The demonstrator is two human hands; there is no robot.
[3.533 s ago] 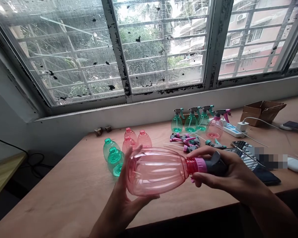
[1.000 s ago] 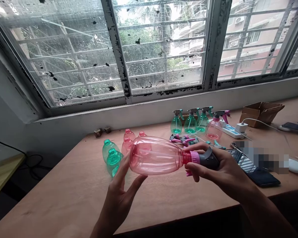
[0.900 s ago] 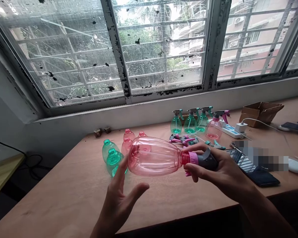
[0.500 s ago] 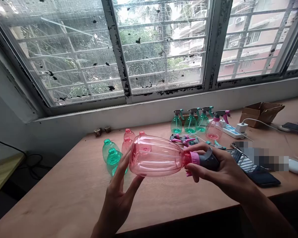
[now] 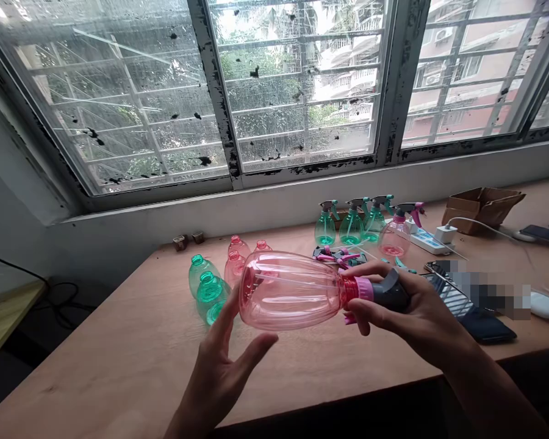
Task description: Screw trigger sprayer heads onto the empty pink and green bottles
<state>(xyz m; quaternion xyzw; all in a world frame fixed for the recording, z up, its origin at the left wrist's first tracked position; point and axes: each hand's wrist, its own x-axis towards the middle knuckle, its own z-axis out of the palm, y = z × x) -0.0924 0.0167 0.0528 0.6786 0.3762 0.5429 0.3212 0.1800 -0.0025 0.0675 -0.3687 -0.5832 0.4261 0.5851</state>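
A clear pink spray bottle (image 5: 288, 291) lies on its side in the air above the wooden table (image 5: 119, 360), base toward the left. My right hand (image 5: 407, 311) is closed around its grey spray head and pink collar (image 5: 384, 294). My left hand (image 5: 224, 372) is under the bottle's base with fingers spread, fingertips at or just off the rim. Behind the bottle stand capless green bottles (image 5: 205, 286) and capless pink bottles (image 5: 238, 256).
Finished green spray bottles (image 5: 350, 222) and a pink one (image 5: 396, 235) stand at the back. Loose spray heads (image 5: 338, 256) lie before them. A power strip (image 5: 427, 241), a cardboard box (image 5: 482, 204) and a dark tablet (image 5: 476, 311) lie to the right. The window wall runs behind.
The bottle has turned a little in my hands. My left hand let go of the base and its fingers spread. My right hand kept its grip on the spray head.
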